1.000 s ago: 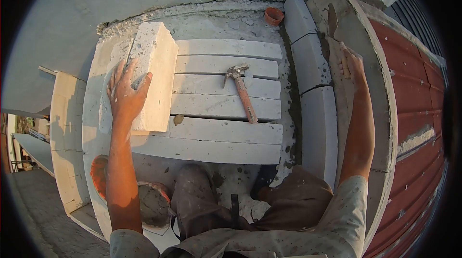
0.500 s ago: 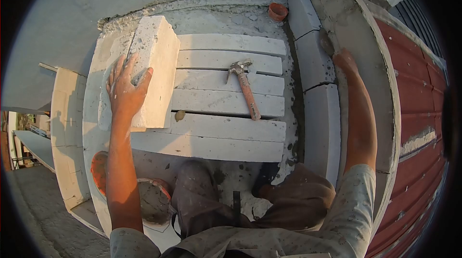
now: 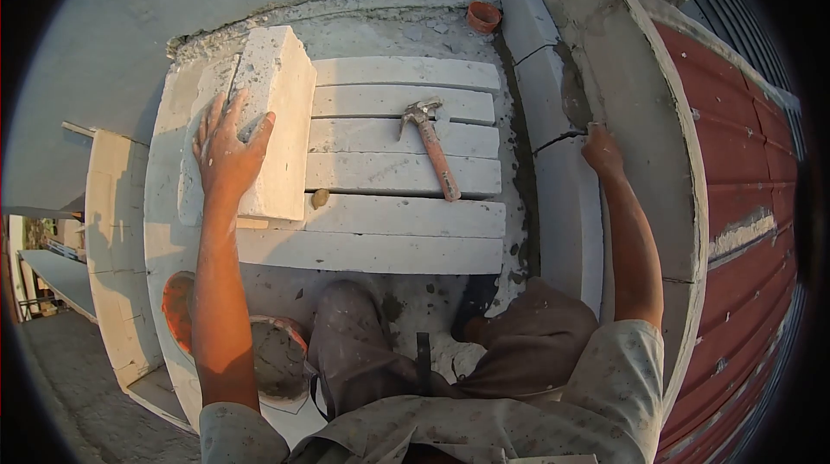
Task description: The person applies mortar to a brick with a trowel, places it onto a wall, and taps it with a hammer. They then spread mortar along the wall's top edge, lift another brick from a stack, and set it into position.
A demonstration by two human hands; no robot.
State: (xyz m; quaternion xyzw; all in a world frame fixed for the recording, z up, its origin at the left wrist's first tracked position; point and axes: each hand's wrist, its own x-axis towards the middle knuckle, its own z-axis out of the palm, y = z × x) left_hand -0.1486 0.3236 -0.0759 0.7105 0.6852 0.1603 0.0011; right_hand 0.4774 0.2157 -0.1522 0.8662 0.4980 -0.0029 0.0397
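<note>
My left hand (image 3: 232,148) lies with spread fingers on a large white block (image 3: 281,131), which stands at the left on top of other white blocks. At the right, my right hand (image 3: 603,153) is closed around the handle of a trowel (image 3: 572,88). Its grey blade points away from me, in the gap between a row of white blocks (image 3: 566,196) and the grey side wall. Most of the handle is hidden in my fist. A claw hammer (image 3: 435,148) with a worn reddish handle rests on the flat white blocks (image 3: 402,170) in the middle.
An orange-rimmed bucket (image 3: 304,345) with grey mortar stands by my knee, partly behind my left forearm. A small orange container (image 3: 483,18) sits at the far right corner. The grey side wall (image 3: 644,135) borders red metal sheeting (image 3: 748,204). A small stone (image 3: 321,198) lies on the blocks.
My right hand has moved back toward me along the block row with the trowel. My left hand stays on the large block. The whole view has shifted slightly.
</note>
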